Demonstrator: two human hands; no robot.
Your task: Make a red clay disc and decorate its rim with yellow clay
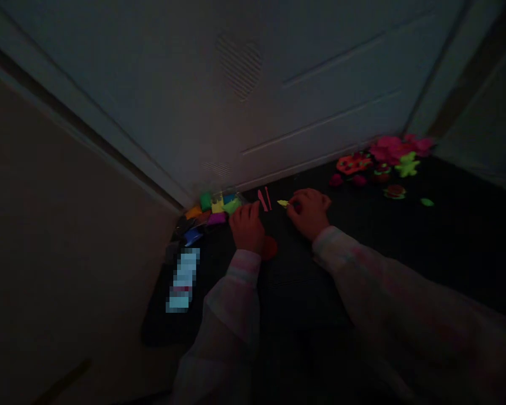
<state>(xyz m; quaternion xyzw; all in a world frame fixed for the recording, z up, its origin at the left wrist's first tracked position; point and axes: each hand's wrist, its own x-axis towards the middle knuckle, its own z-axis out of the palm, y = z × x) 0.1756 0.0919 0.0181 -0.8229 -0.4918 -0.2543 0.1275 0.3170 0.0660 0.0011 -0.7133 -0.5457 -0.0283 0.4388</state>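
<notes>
In the dim head view, my right hand (311,214) is closed, with thumb and fingers pinching a small yellow pointed piece (283,203) that sticks out to the left. A dark bit shows by the fingertips, too dim to name. My left hand (248,226) rests on the black surface, back up, with loosely bent fingers a little apart and nothing visible in them. A flat red disc (270,247) lies beside its wrist. Between the hands, farther back, lie a pink plastic knife (262,200) and a thin pink stick tool (268,198).
Colourful clay packets (217,217) are heaped at the back left. A lit, blurred-out phone-like screen (183,280) lies in front of them. At the back right stand pink flower shapes (398,149), a yellow figure (407,164) and small clay pieces (394,192). A white panelled door (320,107) rises behind.
</notes>
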